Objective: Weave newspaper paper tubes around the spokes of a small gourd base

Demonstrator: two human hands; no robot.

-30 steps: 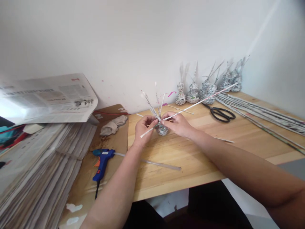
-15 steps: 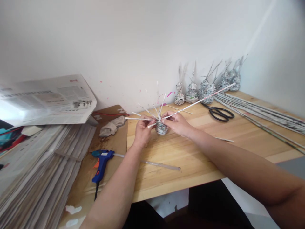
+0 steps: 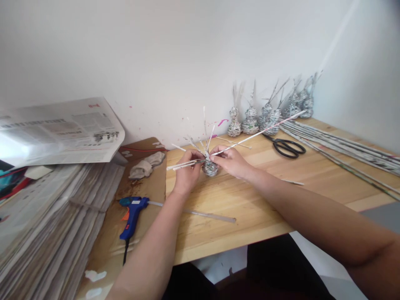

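Note:
A small round woven paper piece (image 3: 210,169) stands on the table between my hands, with thin rolled-paper spokes (image 3: 210,139) fanning up and out of its top. My left hand (image 3: 188,171) is closed at its left side, fingers pinching paper tubes (image 3: 184,165) that stick out to the left. On the other side, my right hand (image 3: 230,161) pinches a long white paper tube (image 3: 261,132) close to the woven top; the tube's far end points up and right. My fingertips partly hide the neck of the piece.
Several woven paper pieces (image 3: 250,121) line the wall. Black scissors (image 3: 289,148) and long paper tubes (image 3: 340,146) lie at right. At left are a blue glue gun (image 3: 134,216) with a glue stick (image 3: 212,216), a crumpled cloth glove (image 3: 146,165) and stacked newspapers (image 3: 78,208).
A paper tube end that pointed down-left in front of the piece now lies farther left across my left hand, beside another tube. My right hand keeps its pinch; the view has shifted slightly.

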